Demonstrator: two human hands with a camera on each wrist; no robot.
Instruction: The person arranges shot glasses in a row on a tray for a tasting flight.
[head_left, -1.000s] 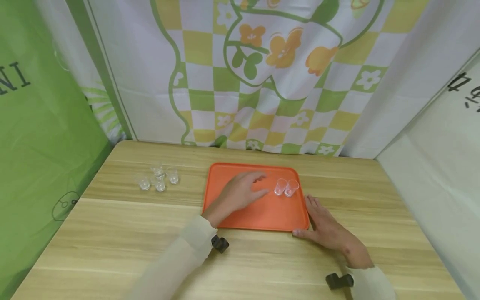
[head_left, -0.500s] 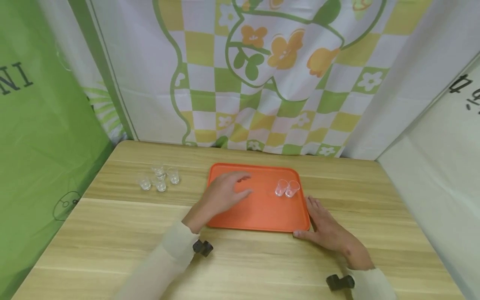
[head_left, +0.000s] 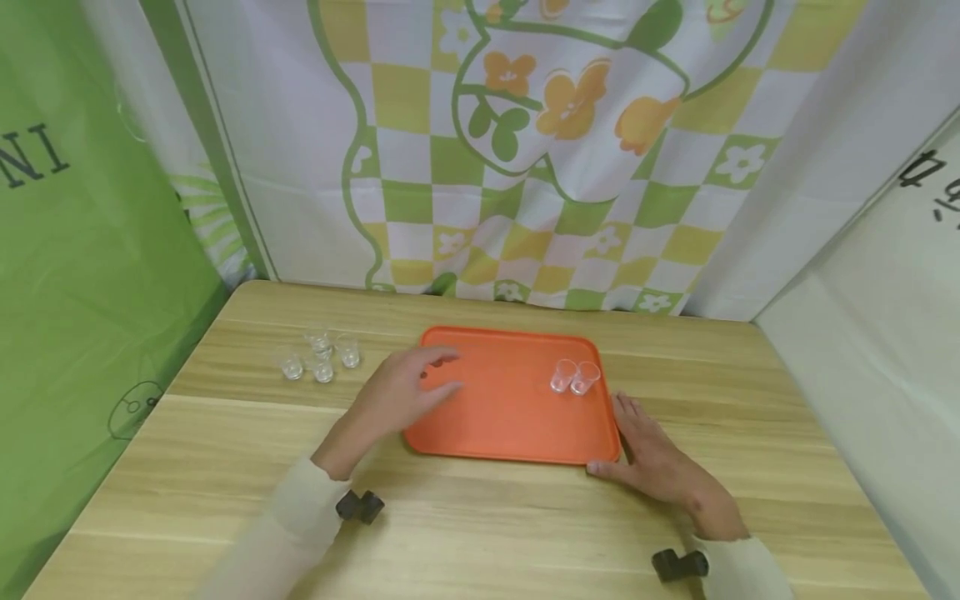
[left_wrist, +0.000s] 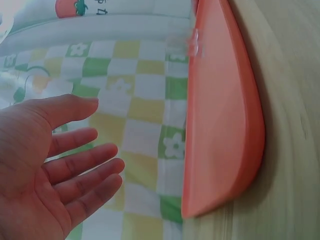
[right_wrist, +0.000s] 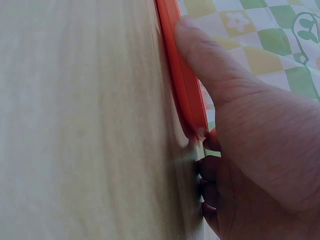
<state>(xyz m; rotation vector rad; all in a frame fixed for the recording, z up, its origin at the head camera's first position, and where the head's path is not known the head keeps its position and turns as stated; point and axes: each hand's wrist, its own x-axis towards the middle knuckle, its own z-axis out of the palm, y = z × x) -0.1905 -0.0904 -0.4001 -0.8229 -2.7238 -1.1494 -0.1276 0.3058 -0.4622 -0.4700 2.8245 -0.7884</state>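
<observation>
An orange tray [head_left: 510, 417] lies on the wooden table. Near its right side stand two clear small cups [head_left: 562, 377], close together. My left hand [head_left: 397, 387] hovers over the tray's left edge, holding nothing, with its fingers spread apart from the thumb; the left wrist view shows the bare palm [left_wrist: 30, 165]. At the tray's front right corner rests my right hand [head_left: 652, 454]. Its thumb touches the front rim and its straight fingers lie along the right side. To the left of the tray, several clear small cups [head_left: 322, 368] sit grouped on the table.
The wooden table [head_left: 525, 525] extends in front of the tray and to both sides. A checked, flowered curtain [head_left: 540, 208] hangs behind its back edge. Green cloth [head_left: 97, 292] stands at the left, white cloth [head_left: 877, 333] at the right.
My left hand has moved left across the tray, from near the two cups to the left edge. The right hand, tray and cups have stayed in place.
</observation>
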